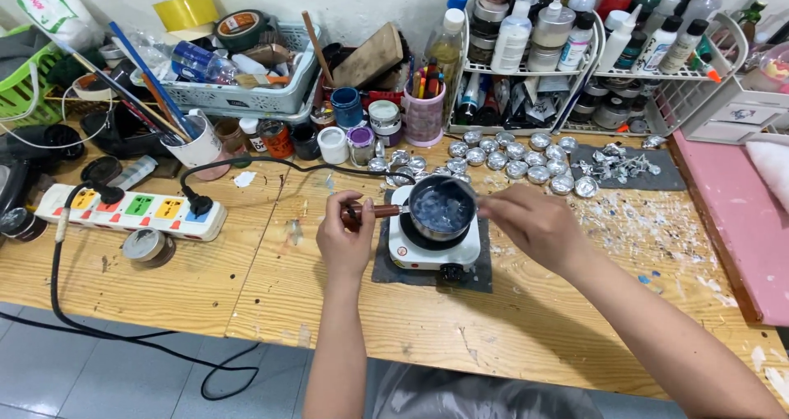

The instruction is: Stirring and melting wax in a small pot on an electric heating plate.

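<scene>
White hotplate (434, 253), pale-blue melt in pot (441, 208)

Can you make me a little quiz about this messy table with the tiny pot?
1. True or false: the small metal pot sits on the white electric hotplate.
2. Which hand holds the pot's brown wooden handle? A) left B) right
3. Fill in: the small round silver foil cups lie ___ the pot, towards the wall.

Key: 1. true. 2. A, the left hand; the right hand is at the rim. 3. behind.

small metal pot (441, 208) | pale bluish melt inside | upright on white hotplate (433, 253)
</scene>
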